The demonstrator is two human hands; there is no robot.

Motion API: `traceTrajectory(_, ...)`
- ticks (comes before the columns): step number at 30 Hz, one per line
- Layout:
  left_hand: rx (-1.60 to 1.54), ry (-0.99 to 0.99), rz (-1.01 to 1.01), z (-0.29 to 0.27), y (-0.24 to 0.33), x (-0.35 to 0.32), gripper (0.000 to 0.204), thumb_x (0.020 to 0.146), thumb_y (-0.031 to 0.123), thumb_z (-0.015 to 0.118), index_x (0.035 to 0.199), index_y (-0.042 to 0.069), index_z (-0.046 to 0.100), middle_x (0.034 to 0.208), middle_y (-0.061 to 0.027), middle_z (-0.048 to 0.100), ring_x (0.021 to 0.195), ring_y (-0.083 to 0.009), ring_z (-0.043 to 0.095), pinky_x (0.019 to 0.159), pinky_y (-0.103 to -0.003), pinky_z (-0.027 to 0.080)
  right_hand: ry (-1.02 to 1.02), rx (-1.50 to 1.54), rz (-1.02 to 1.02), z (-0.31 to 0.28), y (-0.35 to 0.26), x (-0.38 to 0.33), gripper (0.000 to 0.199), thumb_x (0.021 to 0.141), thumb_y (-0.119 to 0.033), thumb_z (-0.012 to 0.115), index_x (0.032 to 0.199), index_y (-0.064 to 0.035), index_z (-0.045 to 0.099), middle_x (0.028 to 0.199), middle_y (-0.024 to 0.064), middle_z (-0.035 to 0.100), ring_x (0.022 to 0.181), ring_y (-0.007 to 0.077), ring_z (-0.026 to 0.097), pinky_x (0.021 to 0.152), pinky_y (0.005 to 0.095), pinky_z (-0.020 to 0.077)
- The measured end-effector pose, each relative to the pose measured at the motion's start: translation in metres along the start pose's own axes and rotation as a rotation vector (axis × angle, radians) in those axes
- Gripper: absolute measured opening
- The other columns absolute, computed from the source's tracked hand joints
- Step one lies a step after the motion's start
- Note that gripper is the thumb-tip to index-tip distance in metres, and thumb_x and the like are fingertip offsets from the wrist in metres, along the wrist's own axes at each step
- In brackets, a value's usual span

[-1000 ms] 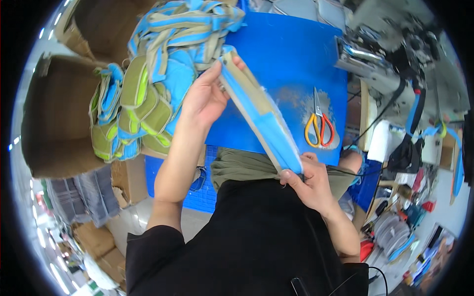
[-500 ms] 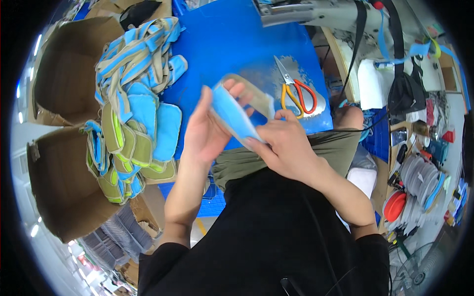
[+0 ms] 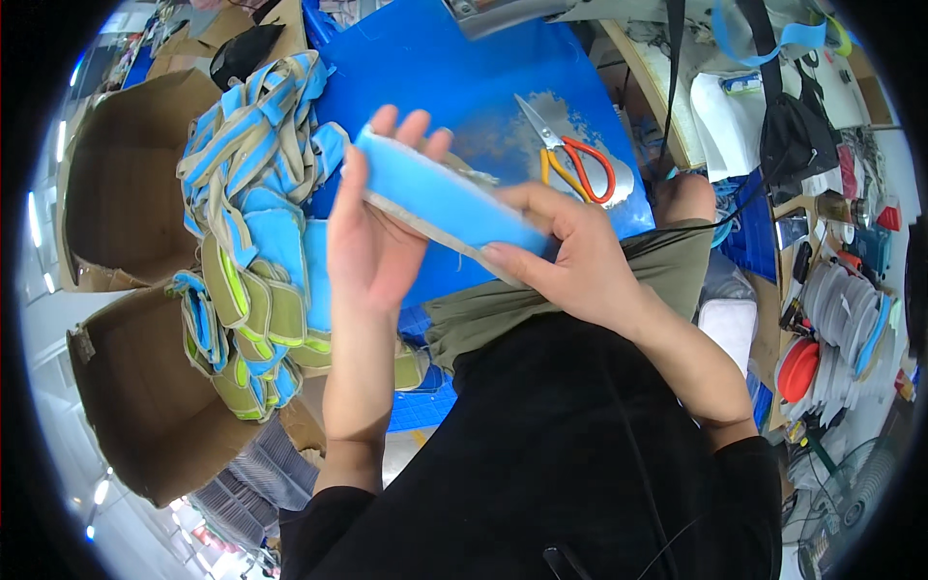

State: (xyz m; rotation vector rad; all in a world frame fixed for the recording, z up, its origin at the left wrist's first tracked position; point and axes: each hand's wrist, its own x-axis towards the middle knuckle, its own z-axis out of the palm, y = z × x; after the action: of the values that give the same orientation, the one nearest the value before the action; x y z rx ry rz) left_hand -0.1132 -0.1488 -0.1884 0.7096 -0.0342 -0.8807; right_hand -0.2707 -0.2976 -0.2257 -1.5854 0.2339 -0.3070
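Note:
A light-blue padded fabric strip [image 3: 435, 193] with beige edging is held slantwise in front of me, its blue face up and its right end blurred. My left hand [image 3: 372, 232] supports the left end, palm up, with the thumb at the edge and the fingers extended behind and above the cloth. On the other end, my right hand [image 3: 580, 251] pinches the strip between thumb and fingers. A beige bit of fabric shows behind the strip, partly hidden. Scissors [image 3: 570, 159] with orange and yellow handles lie on the blue tabletop [image 3: 425, 68], beyond my right hand.
To the left lie a heap of blue-and-beige strips [image 3: 246, 135] and several green-and-blue fabric pieces [image 3: 246, 300]. Two cardboard boxes [image 3: 126, 184] stand beyond them. A machine arm [image 3: 599, 10] is at the top. Stacked discs [image 3: 841, 309] sit at far right.
The strip, bent into a loop before, is now turned with its blue face up and looks flatter. My left hand has risen slightly and moved left. The view has shifted a little.

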Motion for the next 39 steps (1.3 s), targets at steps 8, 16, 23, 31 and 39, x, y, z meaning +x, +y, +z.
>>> traceTrajectory(8, 0.144, 0.046, 0.089, 0.005, 0.005, 0.005, 0.051, 0.113, 0.029, 0.048, 0.159, 0.011, 0.039, 0.161, -0.0061, 0.048, 0.149, -0.0272, 0.044, 0.120, -0.049, 0.040, 0.007, 0.064, 0.047, -0.007, -0.022, -0.004, 0.055, 0.090, -0.009, 0.079, 0.140, -0.0081, 0.058, 0.104, 0.0063, 0.074, 0.084, 0.0131, 0.073, 0.075, 0.0284, 0.0532)
traceTrajectory(16, 0.043, -0.128, 0.106, -0.004, 0.017, 0.008, 0.048, 0.115, 0.025, 0.042, 0.160, 0.011, 0.039, 0.161, -0.0048, 0.048, 0.150, -0.0248, 0.043, 0.123, -0.050, 0.036, -0.017, 0.137, 0.045, -0.005, -0.018, -0.004, 0.043, 0.090, -0.007, 0.079, 0.129, -0.0067, 0.062, 0.109, 0.0078, 0.075, 0.095, 0.0096, 0.072, 0.083, 0.0266, 0.0530)
traceTrajectory(23, 0.169, 0.056, 0.161, 0.008, 0.014, 0.007, 0.050, 0.113, 0.031, 0.049, 0.158, 0.013, 0.040, 0.161, -0.0093, 0.045, 0.148, -0.0306, 0.045, 0.120, -0.054, 0.040, 0.002, 0.174, 0.052, -0.006, -0.019, -0.003, 0.036, 0.090, -0.010, 0.080, 0.122, -0.0051, 0.065, 0.092, 0.0067, 0.076, 0.084, 0.0064, 0.069, 0.078, 0.0263, 0.0524)
traceTrajectory(31, -0.019, -0.199, 0.133, -0.005, 0.018, 0.007, 0.045, 0.114, 0.026, 0.044, 0.157, 0.013, 0.042, 0.157, -0.0052, 0.052, 0.146, -0.0266, 0.048, 0.120, -0.052, 0.041, -0.008, 0.119, 0.095, -0.010, -0.028, 0.000, 0.016, 0.093, -0.013, 0.080, 0.097, -0.0010, 0.070, 0.087, -0.0011, 0.068, 0.077, 0.0018, 0.057, 0.066, 0.0217, 0.0440)
traceTrajectory(39, -0.097, -0.202, 0.169, -0.002, 0.017, -0.001, 0.045, 0.114, 0.028, 0.045, 0.157, 0.016, 0.042, 0.157, -0.0046, 0.052, 0.143, -0.0288, 0.051, 0.116, -0.057, 0.045, 0.137, 0.062, -0.009, 0.001, -0.012, 0.005, 0.021, 0.088, -0.018, 0.080, 0.081, -0.0023, 0.068, 0.074, 0.0065, 0.069, 0.057, 0.0123, 0.057, 0.052, 0.0310, 0.0397)
